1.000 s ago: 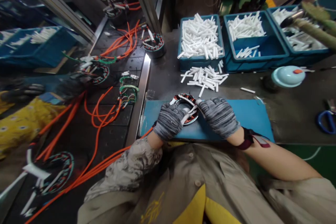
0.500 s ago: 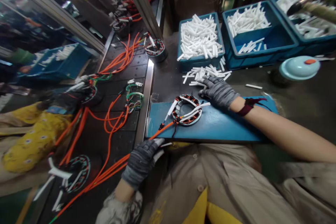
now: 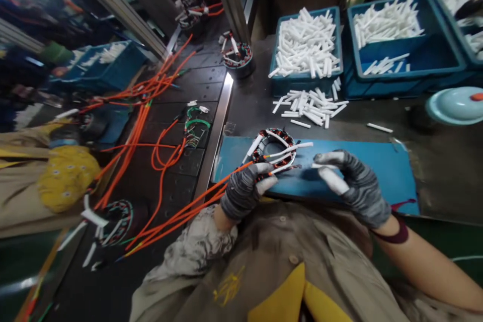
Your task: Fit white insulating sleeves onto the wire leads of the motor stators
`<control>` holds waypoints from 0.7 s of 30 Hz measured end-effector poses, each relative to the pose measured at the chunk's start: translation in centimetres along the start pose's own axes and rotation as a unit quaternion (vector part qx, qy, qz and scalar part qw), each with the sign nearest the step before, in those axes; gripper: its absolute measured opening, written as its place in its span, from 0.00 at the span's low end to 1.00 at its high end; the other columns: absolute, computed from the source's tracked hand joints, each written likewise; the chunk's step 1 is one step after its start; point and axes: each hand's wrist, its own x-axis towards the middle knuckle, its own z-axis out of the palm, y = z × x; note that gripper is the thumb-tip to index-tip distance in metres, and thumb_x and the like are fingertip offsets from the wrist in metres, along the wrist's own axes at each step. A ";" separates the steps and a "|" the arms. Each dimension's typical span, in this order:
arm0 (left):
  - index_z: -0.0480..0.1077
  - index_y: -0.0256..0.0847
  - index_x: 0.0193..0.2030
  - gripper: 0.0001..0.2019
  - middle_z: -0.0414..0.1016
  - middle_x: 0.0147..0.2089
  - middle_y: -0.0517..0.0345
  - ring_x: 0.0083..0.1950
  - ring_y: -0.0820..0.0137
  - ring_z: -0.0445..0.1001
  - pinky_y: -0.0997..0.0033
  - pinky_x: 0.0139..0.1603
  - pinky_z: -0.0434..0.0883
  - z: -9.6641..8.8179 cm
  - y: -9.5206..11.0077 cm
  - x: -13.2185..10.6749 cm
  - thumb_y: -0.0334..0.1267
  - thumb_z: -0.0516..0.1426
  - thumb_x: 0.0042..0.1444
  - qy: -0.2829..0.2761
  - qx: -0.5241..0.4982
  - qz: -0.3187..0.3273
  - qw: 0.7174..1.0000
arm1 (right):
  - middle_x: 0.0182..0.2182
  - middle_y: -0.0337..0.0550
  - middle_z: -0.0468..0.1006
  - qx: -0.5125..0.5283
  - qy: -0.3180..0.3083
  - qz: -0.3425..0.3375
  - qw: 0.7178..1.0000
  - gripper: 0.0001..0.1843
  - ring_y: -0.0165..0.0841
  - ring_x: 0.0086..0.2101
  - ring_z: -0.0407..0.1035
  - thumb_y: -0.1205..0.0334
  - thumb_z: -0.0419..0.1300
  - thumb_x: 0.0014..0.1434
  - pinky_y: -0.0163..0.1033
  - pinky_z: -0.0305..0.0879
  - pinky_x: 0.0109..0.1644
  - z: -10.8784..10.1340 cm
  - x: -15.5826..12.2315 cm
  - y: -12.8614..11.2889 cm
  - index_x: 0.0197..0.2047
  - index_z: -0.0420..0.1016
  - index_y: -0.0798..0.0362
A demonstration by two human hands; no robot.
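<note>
A motor stator ring [image 3: 272, 147] with copper windings and white sleeved leads lies on the blue mat [image 3: 381, 171] in front of me. My left hand [image 3: 243, 190], in a grey glove, is closed on the orange wires [image 3: 196, 206] where they meet the stator's near edge. My right hand [image 3: 352, 186], also gloved, hovers just right of the stator and pinches a short white tube [image 3: 323, 166] between thumb and fingers. A loose heap of white tubes [image 3: 309, 105] lies on the table beyond the mat.
Blue bins of white tubes [image 3: 305, 45] [image 3: 392, 30] stand at the back. A light blue lid [image 3: 455, 105] sits at the right. The dark belt on the left carries orange cables [image 3: 151, 110] and other stators [image 3: 113, 216] [image 3: 238, 56]. A person in yellow [image 3: 64, 176] is at far left.
My right hand came back from the heap of tubes with a white tube. My left hand rose from the table edge to the orange wires at the stator.
</note>
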 end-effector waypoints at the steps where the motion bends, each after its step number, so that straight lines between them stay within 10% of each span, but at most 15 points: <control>1: 0.75 0.40 0.46 0.08 0.85 0.41 0.56 0.39 0.68 0.85 0.69 0.44 0.82 0.2 0.0 0.1 0.42 0.62 0.65 -0.004 -0.003 0.000 1.000 | 0.39 0.41 0.86 0.004 -0.005 0.017 1.000 0.07 0.34 0.37 0.80 0.62 0.65 0.62 0.39 0.78 0.44 0.3 -0.6 0.1 0.44 0.81 0.48; 10: 0.77 0.43 0.49 0.07 0.85 0.45 0.57 0.45 0.67 0.85 0.68 0.50 0.81 0.1 -1.1 -1.0 0.38 0.61 0.66 -0.012 -0.019 0.052 0.998 | 0.41 0.40 0.86 0.108 -0.086 0.038 0.990 0.08 0.36 0.41 0.80 0.58 0.67 0.62 0.40 0.77 0.48 1.1 0.1 1.9 0.44 0.84 0.46; 16: 0.77 0.41 0.50 0.11 0.84 0.41 0.54 0.38 0.67 0.83 0.69 0.42 0.81 0.6 -1.2 -1.4 0.42 0.58 0.69 -0.055 -0.016 0.094 0.994 | 0.37 0.44 0.85 -0.103 -0.145 -0.093 0.980 0.14 0.37 0.37 0.79 0.55 0.61 0.68 0.42 0.76 0.46 0.5 0.0 2.1 0.51 0.84 0.45; 21: 0.77 0.41 0.54 0.13 0.84 0.45 0.50 0.45 0.65 0.83 0.67 0.48 0.81 1.3 -1.7 -0.7 0.42 0.56 0.70 -0.108 -0.091 0.113 0.983 | 0.42 0.44 0.85 -0.038 -0.211 -0.001 0.977 0.16 0.35 0.38 0.79 0.52 0.58 0.69 0.39 0.76 0.44 1.5 -0.5 2.5 0.51 0.83 0.47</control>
